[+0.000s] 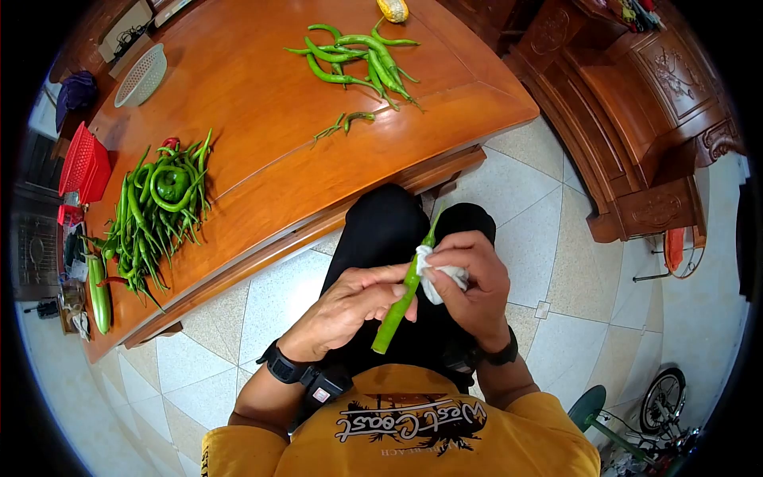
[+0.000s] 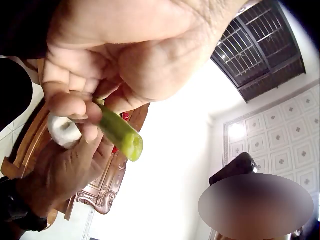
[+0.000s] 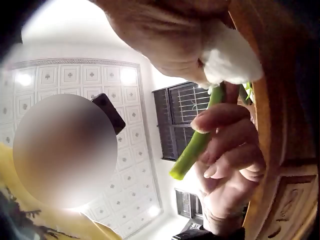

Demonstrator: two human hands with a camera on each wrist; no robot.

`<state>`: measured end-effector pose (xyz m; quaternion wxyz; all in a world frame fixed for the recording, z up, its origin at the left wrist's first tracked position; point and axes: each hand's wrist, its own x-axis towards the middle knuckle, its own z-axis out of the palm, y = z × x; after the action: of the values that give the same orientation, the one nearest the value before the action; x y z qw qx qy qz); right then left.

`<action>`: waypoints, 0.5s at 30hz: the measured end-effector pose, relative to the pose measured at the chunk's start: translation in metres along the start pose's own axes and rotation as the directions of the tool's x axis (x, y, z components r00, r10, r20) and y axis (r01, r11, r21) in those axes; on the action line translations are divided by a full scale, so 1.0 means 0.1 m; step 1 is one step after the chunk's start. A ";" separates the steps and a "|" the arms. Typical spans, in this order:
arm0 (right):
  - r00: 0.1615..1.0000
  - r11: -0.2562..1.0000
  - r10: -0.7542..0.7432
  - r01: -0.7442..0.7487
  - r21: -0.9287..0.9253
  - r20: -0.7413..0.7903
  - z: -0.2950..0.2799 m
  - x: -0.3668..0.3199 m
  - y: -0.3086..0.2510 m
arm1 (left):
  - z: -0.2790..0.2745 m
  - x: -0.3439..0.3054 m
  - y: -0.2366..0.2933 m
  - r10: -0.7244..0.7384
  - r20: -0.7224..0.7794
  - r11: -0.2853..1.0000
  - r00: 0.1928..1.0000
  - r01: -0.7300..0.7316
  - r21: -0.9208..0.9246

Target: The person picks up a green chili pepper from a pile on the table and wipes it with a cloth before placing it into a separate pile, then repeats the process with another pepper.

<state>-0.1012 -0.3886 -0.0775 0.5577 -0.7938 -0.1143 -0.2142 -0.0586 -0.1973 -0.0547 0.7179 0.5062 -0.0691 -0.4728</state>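
Over the person's lap, a long green chili pepper (image 1: 389, 327) slants with its stem pointing toward the table. Its near end is blunt and pale, looking cut off in the left wrist view. The left hand (image 1: 343, 306) pinches the pepper's middle between thumb and fingers. At the stem half, the right hand (image 1: 477, 282) grips a crumpled white cloth or tissue (image 1: 431, 292) against the pepper. In the right wrist view the white wad (image 3: 234, 57) bulges out past the right hand (image 3: 165, 42), and part of the pepper is hidden beneath it.
On the wooden table (image 1: 254, 103) lie a big pile of green peppers (image 1: 139, 215), a smaller group (image 1: 381, 60), a few small pepper pieces (image 1: 358, 118) and a long pale-green vegetable (image 1: 98, 294). A pale colander (image 1: 143, 75) and red basket (image 1: 86, 163) stand at the left.
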 end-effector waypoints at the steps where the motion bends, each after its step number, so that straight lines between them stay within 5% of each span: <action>1: 0.999 1.000 0.007 -0.008 0.018 0.043 -0.01 0.00 -0.01 | 0.00 0.00 0.01 -0.011 -0.009 1.000 1.000 0.011 -0.016; 6: 0.995 0.996 0.006 -0.015 0.091 0.100 0.03 -0.03 -0.03 | 0.01 -0.01 0.01 -0.045 -0.056 0.992 0.997 0.038 -0.116; 15: 0.997 0.999 0.031 -0.034 -0.038 -0.073 -0.01 -0.01 0.05 | 0.01 -0.01 -0.03 0.022 0.037 0.999 0.999 -0.021 -0.029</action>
<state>-0.1003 -0.3915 -0.0815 0.5492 -0.7979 -0.0769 -0.2361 -0.0613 -0.1970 -0.0562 0.7288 0.4862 -0.0811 -0.4753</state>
